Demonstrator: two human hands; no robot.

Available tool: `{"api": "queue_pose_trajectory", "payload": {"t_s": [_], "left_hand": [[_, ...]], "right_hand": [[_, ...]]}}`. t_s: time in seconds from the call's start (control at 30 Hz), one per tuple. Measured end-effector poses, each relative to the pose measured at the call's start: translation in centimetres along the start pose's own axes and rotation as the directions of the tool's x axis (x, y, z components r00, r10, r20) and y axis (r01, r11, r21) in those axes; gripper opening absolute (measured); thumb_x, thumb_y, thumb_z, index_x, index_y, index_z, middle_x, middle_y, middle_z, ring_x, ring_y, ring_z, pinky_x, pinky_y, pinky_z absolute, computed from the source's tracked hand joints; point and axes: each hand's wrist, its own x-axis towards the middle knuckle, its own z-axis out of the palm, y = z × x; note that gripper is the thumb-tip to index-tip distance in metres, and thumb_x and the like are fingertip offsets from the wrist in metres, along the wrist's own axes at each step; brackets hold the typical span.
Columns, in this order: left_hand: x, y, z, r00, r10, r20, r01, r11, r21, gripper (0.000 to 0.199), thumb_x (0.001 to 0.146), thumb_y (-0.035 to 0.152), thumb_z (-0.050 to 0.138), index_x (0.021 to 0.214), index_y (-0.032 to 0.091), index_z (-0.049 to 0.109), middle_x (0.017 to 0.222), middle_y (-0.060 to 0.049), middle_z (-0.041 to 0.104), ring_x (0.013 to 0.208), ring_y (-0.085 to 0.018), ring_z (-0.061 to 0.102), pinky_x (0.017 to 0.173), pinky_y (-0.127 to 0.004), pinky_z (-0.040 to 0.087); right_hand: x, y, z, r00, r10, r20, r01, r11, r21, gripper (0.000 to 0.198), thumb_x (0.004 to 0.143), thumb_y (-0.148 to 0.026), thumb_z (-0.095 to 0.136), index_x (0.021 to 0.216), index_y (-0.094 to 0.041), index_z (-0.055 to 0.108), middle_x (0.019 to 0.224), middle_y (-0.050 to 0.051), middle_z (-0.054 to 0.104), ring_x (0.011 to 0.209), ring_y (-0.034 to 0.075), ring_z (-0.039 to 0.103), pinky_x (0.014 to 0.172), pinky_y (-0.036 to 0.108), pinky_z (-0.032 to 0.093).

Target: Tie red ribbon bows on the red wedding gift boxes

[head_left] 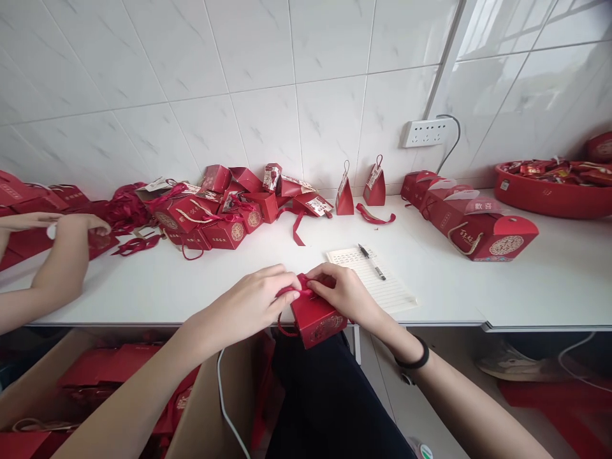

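Note:
A red gift box (318, 317) with a gold round emblem rests at the table's front edge, above my lap. My left hand (262, 293) pinches a red ribbon (306, 287) on top of the box. On the other side of the box, my right hand (337, 287) has its thumb and fingers closed on the same ribbon. Below my left hand a red cord handle hangs from the box. Just behind my right hand lies a lined notepad (401, 294) with a pen (371, 261) on it.
Red boxes and ribbons (220, 210) are heaped at the back left. Two triangular boxes (375, 188) stand by the wall. Finished-looking boxes (497, 237) line up at right near a red basin (549, 194). A co-worker's arms (62, 255) reach in at left, above a carton (210, 395).

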Motion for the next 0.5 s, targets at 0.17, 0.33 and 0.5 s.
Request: {"api": "queue_pose_trajectory", "payload": {"t_s": [0.17, 0.33, 0.5], "left_hand": [[2.5, -0.2, -0.2, 0.993, 0.115, -0.015, -0.116, 0.993, -0.031, 0.025, 0.090, 0.024, 0.038, 0.082, 0.022, 0.062, 0.088, 0.000, 0.056, 0.081, -0.015, 0.055, 0.075, -0.025, 0.041], [5.0, -2.5, 1.3, 0.996, 0.036, -0.079, -0.059, 0.947, -0.315, 0.015, 0.085, 0.029, 0.048, 0.092, 0.021, 0.059, 0.092, 0.000, 0.061, 0.084, -0.015, 0.057, 0.074, -0.025, 0.043], [5.0, -4.1, 3.7, 0.997, -0.013, -0.076, -0.023, 0.895, -0.445, 0.015, 0.082, 0.031, 0.052, 0.081, 0.018, 0.058, 0.083, -0.001, 0.063, 0.077, -0.015, 0.056, 0.070, -0.026, 0.043]], "right_hand": [[-0.1, 0.1, -0.1, 0.999, -0.048, 0.015, 0.049, 0.998, -0.044, 0.015, 0.078, -0.007, 0.057, 0.079, -0.019, 0.066, 0.085, 0.000, 0.066, 0.078, 0.013, 0.060, 0.073, 0.025, 0.045], [-0.1, 0.2, -0.3, 0.998, -0.041, 0.049, 0.040, 0.999, 0.012, 0.016, 0.080, -0.007, 0.056, 0.080, -0.018, 0.067, 0.086, 0.000, 0.064, 0.080, 0.013, 0.060, 0.075, 0.025, 0.044], [-0.1, 0.3, -0.2, 1.000, -0.001, 0.007, 0.001, 1.000, 0.018, 0.010, 0.080, -0.013, 0.058, 0.080, -0.017, 0.067, 0.084, 0.001, 0.065, 0.078, 0.013, 0.059, 0.072, 0.025, 0.043]]}}
